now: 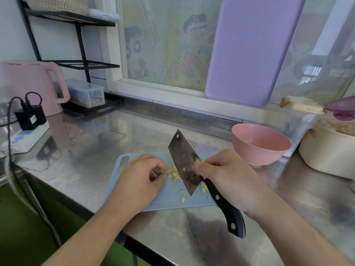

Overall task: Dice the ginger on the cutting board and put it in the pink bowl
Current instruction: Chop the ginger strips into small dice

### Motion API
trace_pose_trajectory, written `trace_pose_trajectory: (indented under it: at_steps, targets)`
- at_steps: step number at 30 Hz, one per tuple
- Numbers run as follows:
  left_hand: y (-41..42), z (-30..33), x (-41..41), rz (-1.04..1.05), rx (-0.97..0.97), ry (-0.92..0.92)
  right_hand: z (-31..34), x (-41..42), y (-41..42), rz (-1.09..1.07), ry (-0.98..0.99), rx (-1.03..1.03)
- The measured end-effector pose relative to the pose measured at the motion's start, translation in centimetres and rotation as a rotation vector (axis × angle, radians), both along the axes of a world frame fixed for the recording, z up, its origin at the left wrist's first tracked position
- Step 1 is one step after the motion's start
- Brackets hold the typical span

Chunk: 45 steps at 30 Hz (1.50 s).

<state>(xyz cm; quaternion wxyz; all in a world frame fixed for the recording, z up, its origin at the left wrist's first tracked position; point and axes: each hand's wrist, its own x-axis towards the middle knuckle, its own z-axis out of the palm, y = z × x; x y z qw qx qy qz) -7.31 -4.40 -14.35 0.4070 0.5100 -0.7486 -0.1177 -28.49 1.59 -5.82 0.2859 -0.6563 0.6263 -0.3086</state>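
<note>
**Fingertips close to a tilted cleaver, and loose dice near the board's edge**

At the lower centre of the frame the right hand (226,181) is closed around the cleaver (185,164), gripping where the blade meets the black handle, with the thumb pressed up against the flat of the blade. The blade is tilted, its tip pointing toward the upper middle of the frame and its lower corner down on the blue cutting board (169,200). The left hand (140,177) is curled, fingers pinched together at the pile of diced ginger (173,174), just beside the blade; whether it actually holds pieces I cannot tell.

The ginger lies mostly in a small heap between the two hands, with stray cubes scattered toward the board's near edge and a few more to the right of the blade. The pink bowl (261,144) stands off the board on the steel counter (92,150), right of centre, and looks empty.

The chief risk, as I judge it, is the left fingertips: they sit very near the cutting edge, and a slide or rock of the blade leftward would meet them. The thumb on the blade face gives control but could slip on a wet surface. The stray cubes near the front edge could be swept off onto the counter during gathering. The bowl is apart from the board, so carrying ginger on the blade could spill pieces across the gap.
</note>
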Motion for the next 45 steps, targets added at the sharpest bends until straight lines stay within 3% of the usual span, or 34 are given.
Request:
trace_pose_trajectory:
  at_steps: [4,16,20,28,32,37,40,45]
  targets:
    - [0.0,0.0,0.0,0.054,0.055,-0.004,-0.2,-0.3,-0.3,-0.005,-0.025,-0.010]
    - [1.6,1.4,-0.2,-0.193,0.098,0.135,-0.9,-0.9,-1.0,0.048,-0.039,-0.029]
    - [2.0,1.6,-0.2,-0.377,0.258,0.013,-1.5,-1.3,-1.5,0.053,-0.060,-0.056]
    - [1.4,1.7,-0.7,-0.360,0.285,-0.023,-1.9,-1.9,-2.0,0.030,-0.100,-0.071]
    - [0.7,1.9,-2.0,-0.214,0.193,-0.140,-1.9,-2.5,-2.2,0.008,-0.124,-0.079]
    - [0.2,1.6,-3.9,-0.081,-0.054,0.089,-1.8,-3.0,-2.3,-0.003,-0.135,-0.072]
    - [0.9,1.7,-4.6,-0.162,-0.177,0.117,-1.8,-2.9,-2.3,0.014,-0.127,-0.072]
    - [1.0,1.3,-4.3,-0.302,-0.194,0.047,-2.1,-3.0,-2.6,0.007,-0.139,-0.095]
